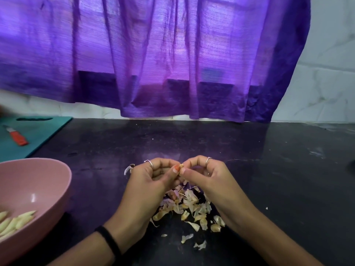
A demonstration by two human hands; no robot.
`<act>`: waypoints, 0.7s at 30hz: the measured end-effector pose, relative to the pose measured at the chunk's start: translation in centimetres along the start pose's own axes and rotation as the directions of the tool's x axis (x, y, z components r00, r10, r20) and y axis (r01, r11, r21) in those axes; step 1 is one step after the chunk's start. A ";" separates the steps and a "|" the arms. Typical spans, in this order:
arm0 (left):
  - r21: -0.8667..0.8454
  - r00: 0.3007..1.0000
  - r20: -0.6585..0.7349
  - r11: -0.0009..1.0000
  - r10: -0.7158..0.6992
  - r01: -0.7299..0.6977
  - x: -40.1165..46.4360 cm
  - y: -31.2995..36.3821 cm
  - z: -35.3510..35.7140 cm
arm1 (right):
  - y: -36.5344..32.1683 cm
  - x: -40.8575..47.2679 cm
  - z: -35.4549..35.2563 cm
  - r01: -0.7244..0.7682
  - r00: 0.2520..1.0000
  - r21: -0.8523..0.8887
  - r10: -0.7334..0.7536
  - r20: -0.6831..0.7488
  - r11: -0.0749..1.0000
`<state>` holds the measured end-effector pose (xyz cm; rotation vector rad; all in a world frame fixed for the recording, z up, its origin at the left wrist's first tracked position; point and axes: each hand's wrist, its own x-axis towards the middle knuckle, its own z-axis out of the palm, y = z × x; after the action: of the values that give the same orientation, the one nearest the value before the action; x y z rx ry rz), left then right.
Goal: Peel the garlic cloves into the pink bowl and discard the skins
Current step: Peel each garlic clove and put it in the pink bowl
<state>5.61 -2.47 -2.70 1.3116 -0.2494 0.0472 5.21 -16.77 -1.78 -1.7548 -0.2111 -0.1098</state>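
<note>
Garlic clove sat pinched between both hands above the dark counter, only its tip showing between the thumbs. The left hand curled its fingers round the clove from below, and the right hand nipped at the top end with thumb and forefinger, both hands closed on the one piece.

To peel it well, the sensible course looked to be holding the clove steady in the left hand while the right thumbnail caught the loose papery edge at the tip and drew it downward in strips, letting them fall onto the skins heaped directly under the wrists. Too hard a squeeze would likely bruise the clove or shoot it out of the grip.

The pink bowl stood at the left near the counter's front edge, well apart from the hands, with a number of peeled cloves already lying in it.

The counter was black, faintly smudged and glossy. A teal cutting board lay at the far left with an orange-handled knife on it. Behind hung a purple curtain against a white marbled wall.
</note>
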 end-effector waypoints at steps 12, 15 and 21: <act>-0.024 0.996 0.089 1.000 -0.018 0.021 -0.3 0.8 0.0 | 0.3 -1.0 -0.5 0.154 0.988 -0.061 -0.155 -0.005 0.986; -0.055 0.992 0.118 0.998 -0.035 0.041 -0.4 0.9 0.0 | 0.1 -1.0 -0.3 0.192 0.980 -0.081 -0.195 -0.032 0.978; 0.019 0.992 0.117 0.999 0.040 -0.042 -0.6 1.2 0.6 | -0.3 -1.3 0.0 0.210 0.973 -0.053 -0.214 -0.084 0.976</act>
<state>4.71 -2.64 -1.56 1.3323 -0.3761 0.0080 3.93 -16.86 -1.78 -1.7623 -0.3324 -0.3499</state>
